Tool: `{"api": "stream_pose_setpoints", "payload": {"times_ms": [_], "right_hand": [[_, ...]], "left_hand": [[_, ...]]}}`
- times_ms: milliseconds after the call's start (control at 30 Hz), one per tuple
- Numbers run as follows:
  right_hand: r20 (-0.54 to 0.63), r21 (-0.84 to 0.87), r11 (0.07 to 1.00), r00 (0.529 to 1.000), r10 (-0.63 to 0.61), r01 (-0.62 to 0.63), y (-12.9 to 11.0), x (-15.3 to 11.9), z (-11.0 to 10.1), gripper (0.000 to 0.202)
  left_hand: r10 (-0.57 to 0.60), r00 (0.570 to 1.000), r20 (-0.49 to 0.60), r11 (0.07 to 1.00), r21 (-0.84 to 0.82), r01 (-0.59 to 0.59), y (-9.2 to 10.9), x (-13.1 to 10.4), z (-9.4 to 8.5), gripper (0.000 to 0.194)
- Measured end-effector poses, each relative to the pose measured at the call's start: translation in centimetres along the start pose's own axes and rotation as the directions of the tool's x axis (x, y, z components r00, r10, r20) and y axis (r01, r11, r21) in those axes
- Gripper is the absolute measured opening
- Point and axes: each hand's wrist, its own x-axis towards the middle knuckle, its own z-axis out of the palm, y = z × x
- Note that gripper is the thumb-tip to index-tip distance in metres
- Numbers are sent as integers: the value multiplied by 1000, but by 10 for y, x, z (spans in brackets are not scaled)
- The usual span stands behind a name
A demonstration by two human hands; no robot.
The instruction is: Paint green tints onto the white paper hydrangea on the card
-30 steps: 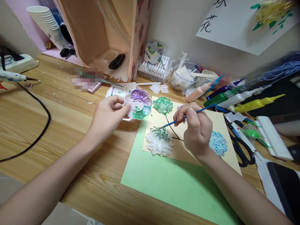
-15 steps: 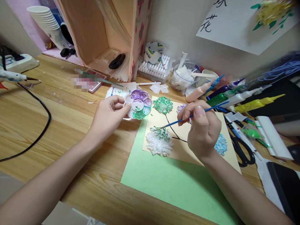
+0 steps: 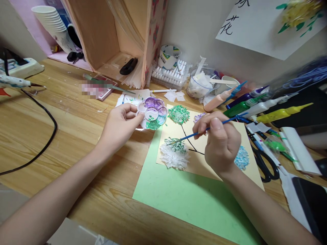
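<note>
My left hand (image 3: 122,125) pinches the edge of a flower-shaped paint palette (image 3: 151,113), whose wells hold purple, green and pale blue paint. In my right hand (image 3: 220,140) is a thin blue paintbrush (image 3: 195,134). Its tip touches a white ruffled paper flower (image 3: 174,158), green on its upper part. That flower sits on a cream sheet (image 3: 196,164) over a green sheet (image 3: 189,197). Other flowers on the cream sheet are a green one (image 3: 178,114), a blue one (image 3: 241,158) and a purple one (image 3: 199,117), partly hidden by my right hand. Black drawn lines run between them.
Paint bottles (image 3: 283,112) lie at the right, beside black-handled scissors (image 3: 267,166). Behind stand a tub of white scraps (image 3: 199,86) and a box of white pens (image 3: 171,75). A glue gun (image 3: 15,81) with a black cord (image 3: 52,119) lies left. Tweezers (image 3: 114,87) rest near the palette.
The brush tip stays on the white flower with hardly any movement. The whole view has shifted slightly, and both hands keep their holds.
</note>
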Motion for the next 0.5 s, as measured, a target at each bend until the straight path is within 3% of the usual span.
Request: {"api": "stream_pose_setpoints", "payload": {"times_ms": [100, 233, 400, 500], "right_hand": [[-62, -5, 1000, 998, -14, 14, 0, 0, -1, 35], [36, -102, 995, 999, -4, 8, -1, 0, -1, 36], [-176, 114, 992, 984, -25, 45, -6, 5, 1, 30], [-196, 157, 983, 978, -66, 97, -7, 5, 3, 27]], "left_hand": [[-10, 1000, -6, 1000, 5, 10, 1, 0, 1, 6], [-12, 1000, -4, 1000, -5, 12, 1, 0, 1, 5], [-11, 1000, 19, 999, -32, 12, -2, 0, 2, 7], [-13, 999, 48, 999, -38, 15, -3, -1, 3, 9]]}}
